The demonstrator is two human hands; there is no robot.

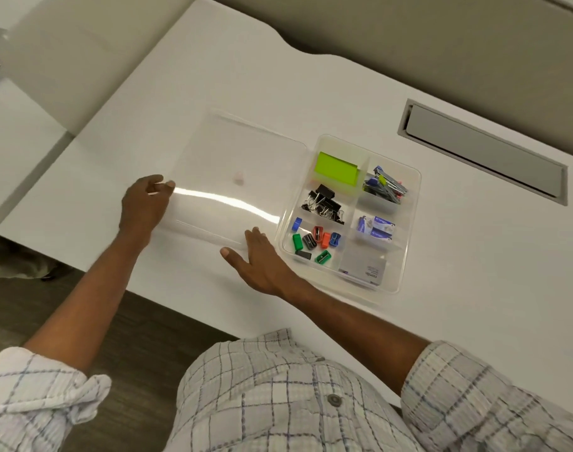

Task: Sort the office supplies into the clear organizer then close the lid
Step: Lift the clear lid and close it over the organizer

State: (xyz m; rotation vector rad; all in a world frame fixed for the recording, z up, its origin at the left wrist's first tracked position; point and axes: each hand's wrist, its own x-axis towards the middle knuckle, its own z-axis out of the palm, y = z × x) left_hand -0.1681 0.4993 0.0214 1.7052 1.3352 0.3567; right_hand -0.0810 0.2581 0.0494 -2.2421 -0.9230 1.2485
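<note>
The clear organizer sits on the white desk, lid off. Its compartments hold a green sticky-note pad, black binder clips, coloured sharpeners, small staplers, staple boxes and a grey box. The clear lid lies flat just left of the organizer. My left hand grips the lid's left edge, fingers curled around it. My right hand rests with fingers spread on the lid's near right corner, beside the organizer.
A grey cable flap is set into the desk at the back right. The desk's front edge runs diagonally near my body, with dark floor below. A second white surface lies at the left.
</note>
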